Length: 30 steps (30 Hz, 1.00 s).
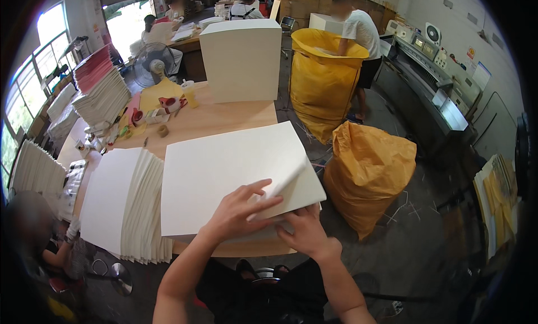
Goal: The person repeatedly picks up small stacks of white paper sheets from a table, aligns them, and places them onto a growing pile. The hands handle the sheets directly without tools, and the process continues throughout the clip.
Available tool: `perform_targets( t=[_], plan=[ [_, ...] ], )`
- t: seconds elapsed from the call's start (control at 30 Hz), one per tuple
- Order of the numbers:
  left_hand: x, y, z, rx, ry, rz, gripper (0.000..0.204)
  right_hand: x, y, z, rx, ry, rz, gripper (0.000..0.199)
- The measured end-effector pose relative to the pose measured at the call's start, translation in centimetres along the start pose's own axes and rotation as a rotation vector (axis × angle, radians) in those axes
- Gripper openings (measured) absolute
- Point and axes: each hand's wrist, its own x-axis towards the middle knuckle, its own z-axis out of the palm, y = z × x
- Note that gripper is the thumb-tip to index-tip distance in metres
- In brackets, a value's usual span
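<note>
A tall stack of large white paper sheets (pixel 224 161) lies before me near the table's front edge. Its near right corner is curled up and back toward the left, baring the pale sheet surface beneath. My left hand (pixel 241 211) reaches over this curl, fingers bent around the lifted paper sheet (pixel 288 181); part of the grip is hidden. Against the stack's near right edge rests my right hand (pixel 308 231), thumb and fingers apart, some fingertips out of sight. To the left leans a fanned pile of white sheets (pixel 120 200).
Another tall white stack (pixel 241 60) stands at the table's far side. Tape rolls (pixel 162 130) and small tools lie on the wooden table (pixel 218 114) at left. Yellow sacks (pixel 367 172) stand on the right, a person (pixel 358 35) reaching into the far one. Another person sits at lower left.
</note>
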Motion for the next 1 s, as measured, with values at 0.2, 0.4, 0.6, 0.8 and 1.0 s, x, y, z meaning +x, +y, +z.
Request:
perform_targets(
  t=[0.2, 0.4, 0.6, 0.8, 1.0],
  plan=[
    [0.2, -0.3, 0.5, 0.026, -0.009, -0.064, 0.072, 0.0, 0.3, 0.4, -0.018, 0.005, 0.018, 0.044],
    [0.8, -0.7, 0.9, 0.103, -0.003, -0.066, 0.063, 0.2, 0.5, -0.7, 0.090, 0.019, 0.026, 0.036],
    [0.7, -0.6, 0.7, 0.108, -0.020, -0.043, 0.066, -1.2, 3.0, -4.7, 0.059, 0.151, 0.487, 0.024],
    [0.6, 0.2, 0.4, 0.028, -0.004, -0.191, 0.076, 2.1, 1.5, -7.4, 0.265, 0.094, 0.491, 0.042],
    [0.7, -0.2, 0.3, -0.074, 0.030, -0.216, 0.064, 4.3, 1.2, -4.5, 0.770, 0.256, 0.469, 0.046]
  ],
)
